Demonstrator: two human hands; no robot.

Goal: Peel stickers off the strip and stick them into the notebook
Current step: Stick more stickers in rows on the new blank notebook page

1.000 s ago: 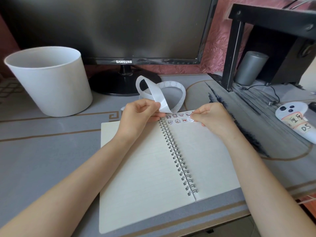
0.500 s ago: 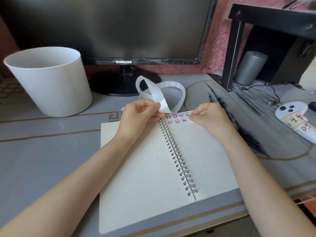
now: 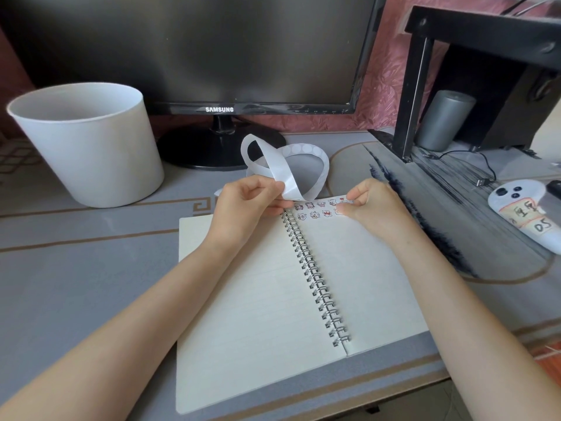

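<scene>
An open spiral notebook point(image 3: 249, 302) lies on the desk with blank lined pages. Two short rows of small cartoon stickers point(image 3: 315, 209) sit along the top of its right page. My left hand point(image 3: 246, 208) pinches the white sticker strip point(image 3: 282, 171), which curls in loops behind the notebook. My right hand point(image 3: 370, 208) rests on the top of the right page, fingertips pressed together at the right end of the sticker rows; I cannot tell whether a sticker lies under them.
A white bucket point(image 3: 88, 147) stands at the left. A black monitor point(image 3: 212, 56) on its stand is behind the strip. A black shelf frame point(image 3: 416, 86), a grey cylinder point(image 3: 443, 120), a cable and a white controller point(image 3: 528, 214) are at the right.
My right hand has shifted slightly left along the top of the right page. The left hand and strip have stayed put.
</scene>
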